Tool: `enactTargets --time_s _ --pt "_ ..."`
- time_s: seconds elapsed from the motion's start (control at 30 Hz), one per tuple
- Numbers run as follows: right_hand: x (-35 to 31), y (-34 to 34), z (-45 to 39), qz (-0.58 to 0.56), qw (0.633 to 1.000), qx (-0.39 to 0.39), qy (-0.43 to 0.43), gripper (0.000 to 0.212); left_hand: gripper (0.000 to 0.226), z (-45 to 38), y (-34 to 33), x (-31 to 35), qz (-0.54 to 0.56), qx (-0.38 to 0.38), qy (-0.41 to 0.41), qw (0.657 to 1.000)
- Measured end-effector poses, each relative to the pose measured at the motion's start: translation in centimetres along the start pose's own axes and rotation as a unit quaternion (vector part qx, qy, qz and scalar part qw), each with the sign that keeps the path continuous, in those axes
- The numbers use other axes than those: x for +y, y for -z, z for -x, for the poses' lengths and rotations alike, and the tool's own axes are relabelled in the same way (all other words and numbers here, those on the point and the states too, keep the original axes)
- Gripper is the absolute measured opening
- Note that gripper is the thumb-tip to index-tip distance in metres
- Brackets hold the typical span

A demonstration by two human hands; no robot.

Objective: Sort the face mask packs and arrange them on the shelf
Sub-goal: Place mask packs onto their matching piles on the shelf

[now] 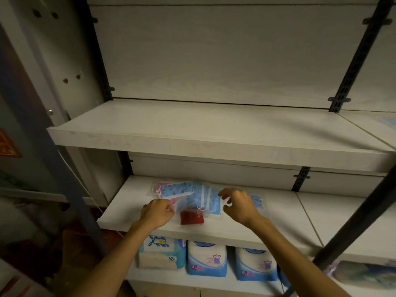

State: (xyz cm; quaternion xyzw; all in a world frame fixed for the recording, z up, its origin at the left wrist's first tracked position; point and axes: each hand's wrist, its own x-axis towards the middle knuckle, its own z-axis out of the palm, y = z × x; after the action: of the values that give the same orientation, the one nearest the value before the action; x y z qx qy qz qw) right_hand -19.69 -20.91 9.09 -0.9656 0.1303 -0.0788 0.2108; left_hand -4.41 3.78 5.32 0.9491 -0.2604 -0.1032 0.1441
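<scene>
Head view: your left hand pinches a slippery, floppy mask pack at its 6 o'clock edge; right-hand fingers hover released.

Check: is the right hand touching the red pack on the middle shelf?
Apart. Head view shows bare shelf between the right hand and the red pack.

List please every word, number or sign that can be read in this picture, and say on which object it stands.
"52": on the teal pack under the shelf.
"XL": on the middle white-blue pack.
"XL": on the right white-blue pack.
Red sign at the left edge: markings too blurred to read.
Face mask packs and red pack: no readable text.
</scene>
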Motion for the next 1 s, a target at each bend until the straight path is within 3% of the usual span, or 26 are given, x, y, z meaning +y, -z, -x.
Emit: enactTargets --time_s 0.23,0.5,0.6,0.77,0.9,1.0 --pt "-1.4 -5.1 -4.6 0.006 0.999 -0.005 -0.043 0.038 0.025 -6.5 -2.1 -4.6 0.045 0.039 0.044 0.997" --pt "-1.0 -9.5 -8.2 -0.006 0.996 -0.011 -0.093 0.032 0.025 -10.9 -5.9 -8.2 0.016 0.055 0.096 0.994" --pt "-0.4 -10.9 -8.3 -0.021 0.993 -0.017 -0.113 0.032 0.031 -12.5 -6.7 -9.1 -0.030 0.080 0.031 0.996" --pt "1.3 -11.8 -7.6 -0.032 0.988 -0.025 -0.147 0.032 0.064 -15.6 -8.1 -10.2 -0.123 -0.042 -0.055 0.990" --pt "2.8 -12.2 -7.1 -0.029 0.984 -0.033 -0.172 0.032 0.063 -15.5 -9.3 -9.7 -0.211 -0.023 -0.068 0.975" --pt "3.2 -12.7 -7.2 -0.028 0.983 -0.037 -0.179 0.031 0.055 -15.5 -9.2 -9.5 -0.172 -0.021 -0.044 0.984"
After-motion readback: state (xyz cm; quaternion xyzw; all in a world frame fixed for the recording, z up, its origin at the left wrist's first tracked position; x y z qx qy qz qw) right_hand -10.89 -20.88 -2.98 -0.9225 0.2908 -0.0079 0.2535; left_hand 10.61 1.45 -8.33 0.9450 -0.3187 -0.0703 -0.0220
